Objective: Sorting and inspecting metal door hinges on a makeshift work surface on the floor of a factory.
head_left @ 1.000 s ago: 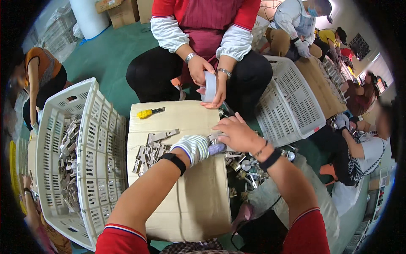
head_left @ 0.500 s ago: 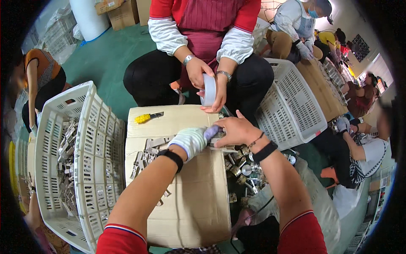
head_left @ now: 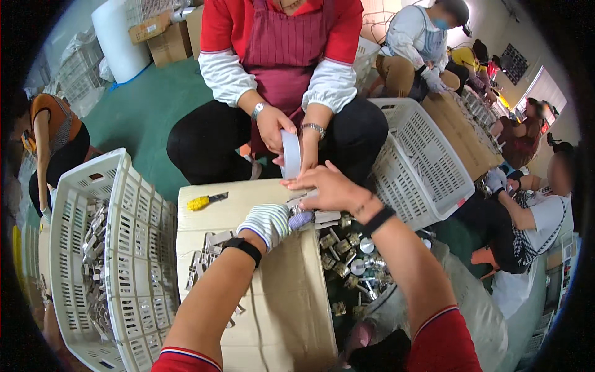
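Observation:
My left hand (head_left: 266, 224), in a white-and-green striped glove with purple fingertips, is closed around a long grey metal fitting (head_left: 327, 216) above the cardboard. My bare right hand (head_left: 338, 191) bends over the same spot, thumb and fingers closing on the fitting's head; my fingers partly hide it. Flat grey metal pieces (head_left: 197, 263) lie loosely on the cardboard (head_left: 279, 291) left of and under my left wrist. Right of the cardboard is a heap of round metal knobs with stems (head_left: 358, 266).
A yellow utility knife (head_left: 199, 203) lies on the cardboard's far left. Across from me a person's hands hold a roll of pale tape (head_left: 291, 155). A white crate (head_left: 118, 260) with metal pieces stands left; another white crate (head_left: 427, 167) is at right. Other people sit farther off.
The view has tilted up a little, so the scene sits lower. My left hand's purple fingertips have turned downward, and my right hand has shifted over the fitting's far end.

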`<state>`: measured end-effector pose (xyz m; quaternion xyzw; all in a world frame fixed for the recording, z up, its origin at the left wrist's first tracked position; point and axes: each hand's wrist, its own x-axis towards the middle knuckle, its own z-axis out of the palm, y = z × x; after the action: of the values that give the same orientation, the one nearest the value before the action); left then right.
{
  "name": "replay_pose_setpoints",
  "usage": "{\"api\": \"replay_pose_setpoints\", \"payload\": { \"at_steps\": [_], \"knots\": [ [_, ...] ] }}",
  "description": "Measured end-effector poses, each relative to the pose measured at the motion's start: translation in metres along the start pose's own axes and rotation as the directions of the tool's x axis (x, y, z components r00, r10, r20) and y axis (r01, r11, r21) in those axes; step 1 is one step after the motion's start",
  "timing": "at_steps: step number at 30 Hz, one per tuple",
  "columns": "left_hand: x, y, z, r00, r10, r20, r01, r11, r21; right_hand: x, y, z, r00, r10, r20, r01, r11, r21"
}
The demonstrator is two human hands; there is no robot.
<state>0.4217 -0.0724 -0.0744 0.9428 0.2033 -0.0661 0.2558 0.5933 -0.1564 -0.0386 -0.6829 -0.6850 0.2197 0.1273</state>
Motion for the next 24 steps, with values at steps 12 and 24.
{"api": "replay_pose_setpoints", "payload": {
  "at_steps": [12, 24],
  "knots": [
    [-0.032, 0.018, 0.002, 0.993, 0.093, -0.074, -0.085, 0.991, 0.104, -0.053, -0.052, 0.030, 0.949, -0.222, -0.222, 0.055, 0.813, -0.580],
    [-0.248, 0.107, 0.102, 0.983, 0.005, 0.183, 0.021, 0.989, -0.145, -0.243, -0.192, 0.114, 0.992, -0.123, 0.042, 0.128, 0.875, -0.467]
  ]
}}
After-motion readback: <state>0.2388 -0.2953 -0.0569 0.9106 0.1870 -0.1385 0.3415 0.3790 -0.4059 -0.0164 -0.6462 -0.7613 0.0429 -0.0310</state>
